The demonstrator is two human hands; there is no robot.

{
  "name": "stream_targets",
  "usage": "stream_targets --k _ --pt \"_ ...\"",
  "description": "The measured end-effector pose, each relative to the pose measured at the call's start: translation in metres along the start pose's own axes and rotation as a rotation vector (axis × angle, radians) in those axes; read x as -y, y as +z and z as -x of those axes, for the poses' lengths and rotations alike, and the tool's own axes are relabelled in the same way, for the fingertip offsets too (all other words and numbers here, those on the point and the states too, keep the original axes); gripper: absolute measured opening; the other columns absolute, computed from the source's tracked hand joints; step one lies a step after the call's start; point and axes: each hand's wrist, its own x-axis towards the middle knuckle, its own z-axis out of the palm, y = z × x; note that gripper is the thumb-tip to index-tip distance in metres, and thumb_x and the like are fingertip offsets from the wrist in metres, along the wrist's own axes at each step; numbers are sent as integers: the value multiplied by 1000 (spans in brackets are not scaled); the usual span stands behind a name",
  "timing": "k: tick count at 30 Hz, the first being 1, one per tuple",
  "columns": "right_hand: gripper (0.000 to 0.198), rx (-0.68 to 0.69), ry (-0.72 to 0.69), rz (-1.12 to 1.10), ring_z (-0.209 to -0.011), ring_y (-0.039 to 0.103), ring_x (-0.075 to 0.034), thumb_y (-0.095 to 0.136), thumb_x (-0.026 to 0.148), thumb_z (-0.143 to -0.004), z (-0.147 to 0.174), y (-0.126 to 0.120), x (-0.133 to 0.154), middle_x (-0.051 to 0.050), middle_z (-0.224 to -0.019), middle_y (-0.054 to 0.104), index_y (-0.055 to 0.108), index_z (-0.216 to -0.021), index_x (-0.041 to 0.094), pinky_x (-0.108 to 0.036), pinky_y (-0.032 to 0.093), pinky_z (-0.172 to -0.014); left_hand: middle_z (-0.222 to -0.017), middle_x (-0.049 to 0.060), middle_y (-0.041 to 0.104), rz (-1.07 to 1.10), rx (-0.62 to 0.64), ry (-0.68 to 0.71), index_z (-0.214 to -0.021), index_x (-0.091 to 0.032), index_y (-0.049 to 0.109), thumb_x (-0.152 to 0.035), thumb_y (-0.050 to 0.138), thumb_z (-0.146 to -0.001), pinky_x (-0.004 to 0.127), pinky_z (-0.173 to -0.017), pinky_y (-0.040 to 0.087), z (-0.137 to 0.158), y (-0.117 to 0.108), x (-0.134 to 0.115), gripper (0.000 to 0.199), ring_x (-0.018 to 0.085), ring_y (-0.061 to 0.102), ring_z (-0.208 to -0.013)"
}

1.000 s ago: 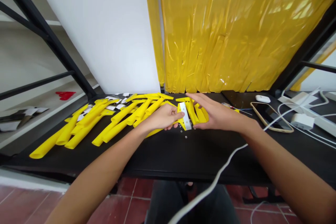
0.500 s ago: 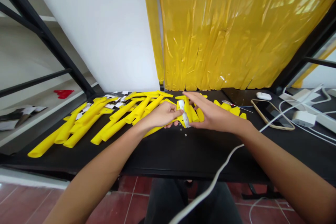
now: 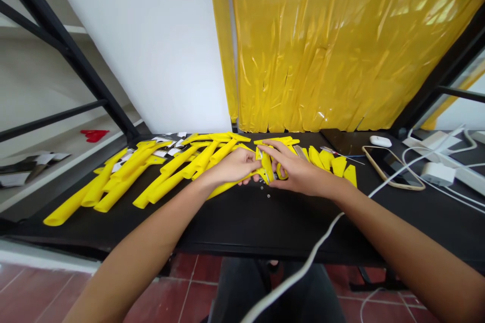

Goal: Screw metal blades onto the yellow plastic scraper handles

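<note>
Half a second ago, between the left hand (image 3: 237, 165) and right hand (image 3: 301, 169), the yellow part (image 3: 267, 164) showed its white face; now yellow mostly covers this, so probably two pieces are joining. The left pinches its left side; the right curves around the other, gripping or not I cannot tell. Small rings (image 3: 269, 196) lie nearer.

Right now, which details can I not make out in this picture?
- Head view: whether the right grip touches the yellow piece, hidden behind that hand.
- Head view: shape of the tiny pale bits, too small.
- Head view: near end of white cable, cut by bottom edge.
</note>
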Motion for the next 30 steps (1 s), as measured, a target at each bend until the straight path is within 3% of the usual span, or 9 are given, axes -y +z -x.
stream_targets --k 5,8,11,16,18,21,25,27,30 --pt "100 68 -5 -41 -100 68 -22 74 26 -85 1 -4 -4 -12 -167 23 12 -163 40 -45 59 -96 -75 7 72 67 39 -61 -82 -15 63 -27 53 -91 24 -44 46 1 -1 -4 18 11 57 -46" --pt "105 64 -11 18 -122 62 -30 75 24 -83 1 -4 -2 -11 -167 24 10 -164 40 -50 53 -104 -77 8 73 64 52 -45 -84 -14 65 -33 57 -91 24 -46 46 3 -1 -5 23 11 58 -49" --pt "106 45 -9 71 -146 41 -36 74 23 -84 3 -1 1 -10 -167 24 7 -164 40 -57 41 -115 -76 8 72 19 58 -15 -83 -14 67 -48 65 -89 24 -46 44 3 -1 -4 35 11 57 -50" --pt "102 -6 -25 -26 -151 34 -34 78 26 -82 0 3 2 -12 -166 27 17 -164 34 -53 39 -119 -72 5 70 55 79 -36 -80 -14 64 -51 67 -89 24 -46 44 3 -1 -5 38 11 55 -49" --pt "96 -45 42 -152 -141 48 -34 79 33 -81 -3 2 3 -15 -163 34 26 -162 30 -50 47 -113 -72 4 69 79 94 -39 -81 -14 63 -49 68 -89 24 -46 44 3 -2 -8 36 10 54 -48" --pt "79 -118 217 -441 -106 70 -25 71 40 -87 -8 -1 5 -18 -155 46 37 -157 24 -42 62 -88 -76 5 71 107 81 -36 -85 -15 61 -47 67 -89 23 -46 44 4 -4 -9 33 10 54 -49" --pt "53 -108 358 -741 -73 70 -16 75 40 -83 -13 -2 7 -9 -105 75 66 -130 18 -32 62 -69 -81 7 72 99 74 -33 -91 -13 63 -49 67 -88 22 -44 41 4 -6 -7 36 10 55 -51" --pt "45 -99 411 -830 -66 68 -15 83 39 -74 -15 -1 8 -3 -81 74 73 -111 16 -30 62 -64 -81 7 72 91 89 -10 -93 -13 62 -50 67 -88 22 -44 42 4 -7 -6 37 10 54 -51" --pt "38 -179 519 -926 -60 67 -12 91 35 -63 -16 0 11 0 -72 71 73 -91 16 -26 61 -59 -82 7 73 89 94 21 -96 -14 61 -51 68 -88 22 -45 43 5 -7 -5 38 10 55 -52"
